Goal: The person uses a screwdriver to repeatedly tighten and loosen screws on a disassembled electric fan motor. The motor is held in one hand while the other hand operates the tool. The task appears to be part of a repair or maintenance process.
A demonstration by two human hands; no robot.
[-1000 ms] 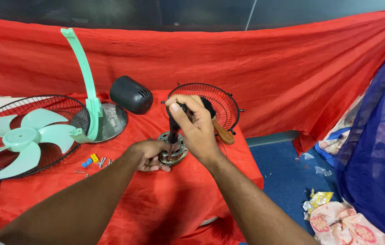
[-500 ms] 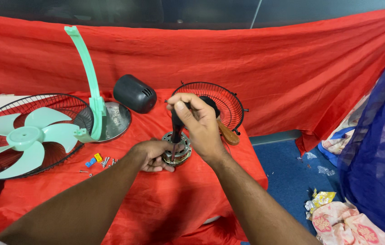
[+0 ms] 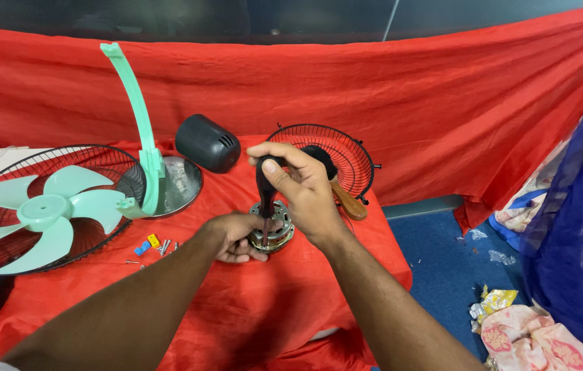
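Right hand (image 3: 301, 189) wrapped on screwdriver (image 3: 266, 189), tip now down in fan motor (image 3: 272, 230); left hand (image 3: 236, 233) still gripping motor on bench.

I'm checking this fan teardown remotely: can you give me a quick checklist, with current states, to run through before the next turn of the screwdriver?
1. Left hand steadies the motor: ok.
2. Right hand grips the screwdriver handle: ok.
3. Screwdriver upright over the motor: ok.
4. Tip seated in a screw head: cannot tell, too small to see.
5. Loose screws lie apart from the hands: ok.
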